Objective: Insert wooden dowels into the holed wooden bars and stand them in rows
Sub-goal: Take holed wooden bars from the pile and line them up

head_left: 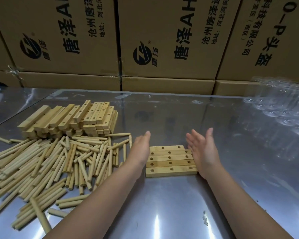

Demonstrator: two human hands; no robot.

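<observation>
Left hand (141,149) and right hand (203,152) stand on edge on the shiny metal tabletop (162,207), palms facing each other, fingers straight and together, pointing away from the person. Neither hand grips anything. Both bare forearms reach in from the bottom of the view.

Between the palms lies a group of five bars (171,160), pale wood, flat on the tabletop and side by side, long edges touching. Each bar shows three round holes on its top face, all empty. The left hand sits against the left ends of the group and the right hand against the right ends. The farthest bar sits slightly further left than the others.

To the left, a loose pile of dowels (50,163) spreads across the tabletop, lying at many angles. Behind it is a stack of holed bars (72,118). Printed cardboard boxes (162,40) form a wall at the back, and clear plastic packaging (283,111) rests at the far right.
</observation>
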